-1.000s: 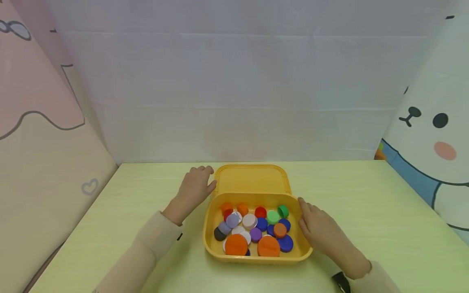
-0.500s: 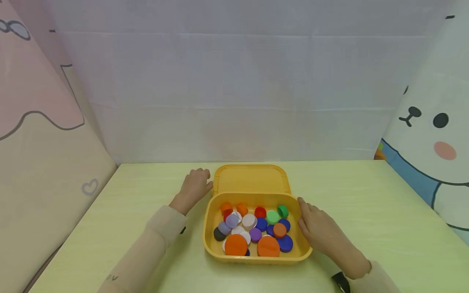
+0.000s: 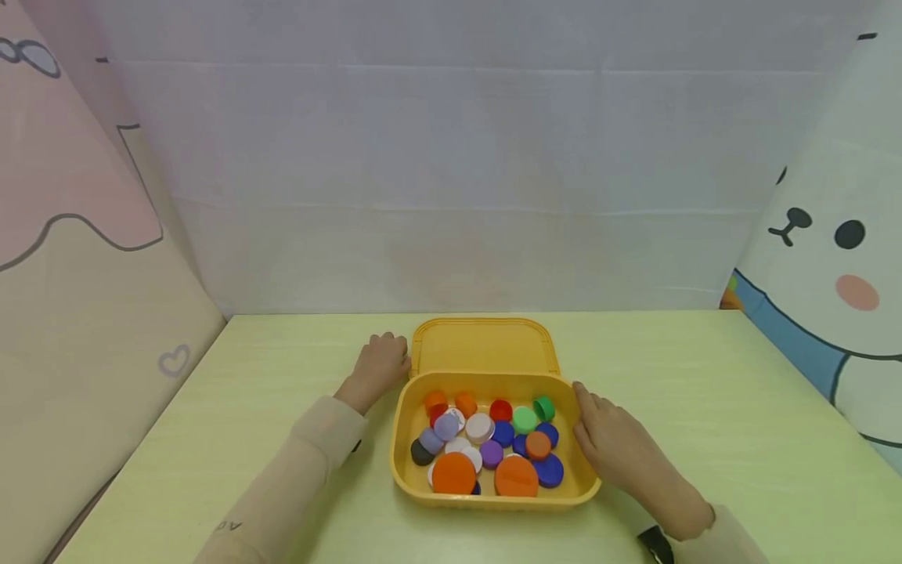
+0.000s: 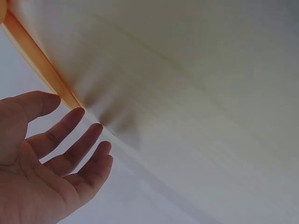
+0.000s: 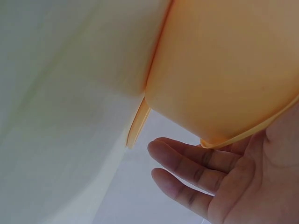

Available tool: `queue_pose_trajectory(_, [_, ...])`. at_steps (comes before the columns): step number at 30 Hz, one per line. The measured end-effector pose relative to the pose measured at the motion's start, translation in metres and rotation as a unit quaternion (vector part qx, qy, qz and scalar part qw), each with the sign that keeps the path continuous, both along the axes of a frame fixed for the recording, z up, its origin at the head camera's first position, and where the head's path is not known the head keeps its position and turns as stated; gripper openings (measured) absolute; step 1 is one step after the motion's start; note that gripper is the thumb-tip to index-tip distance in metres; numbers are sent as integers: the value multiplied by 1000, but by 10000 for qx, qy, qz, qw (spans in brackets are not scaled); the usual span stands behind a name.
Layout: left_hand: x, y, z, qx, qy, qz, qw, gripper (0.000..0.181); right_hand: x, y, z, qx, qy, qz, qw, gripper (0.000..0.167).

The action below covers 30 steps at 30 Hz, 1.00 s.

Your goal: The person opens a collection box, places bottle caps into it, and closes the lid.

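A yellow plastic box [image 3: 493, 501] stands on the table with its lid [image 3: 485, 345] folded back flat behind it. Inside lie several bottle caps, among them an orange cap [image 3: 454, 473], a purple cap [image 3: 491, 453] and a green cap [image 3: 543, 407]. My left hand [image 3: 379, 366] is at the lid's left edge. In the left wrist view its fingers [image 4: 88, 140] are loosely bent, with thumb and index fingertips close to the edge. My right hand [image 3: 620, 446] rests on the box's right rim; its fingers [image 5: 182, 163] extend fairly straight outside the wall, its thumb hidden in the right wrist view.
The pale yellow-green table [image 3: 705, 392] stretches to both sides of the box. A whitish sheet [image 3: 479, 180] rises behind it, and printed cartoon panels stand left and right. A dark strap [image 3: 655, 542] shows at my right wrist.
My left hand has lowered from above the table towards the lid's left edge, its fingers drawing in. My right hand, the box and the caps stay in place.
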<state>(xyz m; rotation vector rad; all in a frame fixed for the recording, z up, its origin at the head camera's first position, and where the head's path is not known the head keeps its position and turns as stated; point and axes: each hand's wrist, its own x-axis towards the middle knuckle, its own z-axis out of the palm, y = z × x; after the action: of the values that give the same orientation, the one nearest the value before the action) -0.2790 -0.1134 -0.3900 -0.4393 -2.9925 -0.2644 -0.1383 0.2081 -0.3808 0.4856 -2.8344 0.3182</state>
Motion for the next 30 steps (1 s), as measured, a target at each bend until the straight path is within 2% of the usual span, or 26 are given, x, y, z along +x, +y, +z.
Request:
queue_pose_trajectory(7, [-1,7,-3,-89,-6,18,10000,15,1,0,0,6,-39,-39,10000,45])
queue_pose_trajectory(16, [-1,12,-2,-82,-269,223,9994,15,1,0,0,65,-19,-22,10000,45])
queue_pose_trajectory(21, [-1,13,-1,130,-446,287,9985,12,1,0,0,52,-53,-14,10000,45])
queue_pose_trajectory(30, [-1,13,1,791,-642,436,9938,3,1,-1,2,0,-68,13,10000,45])
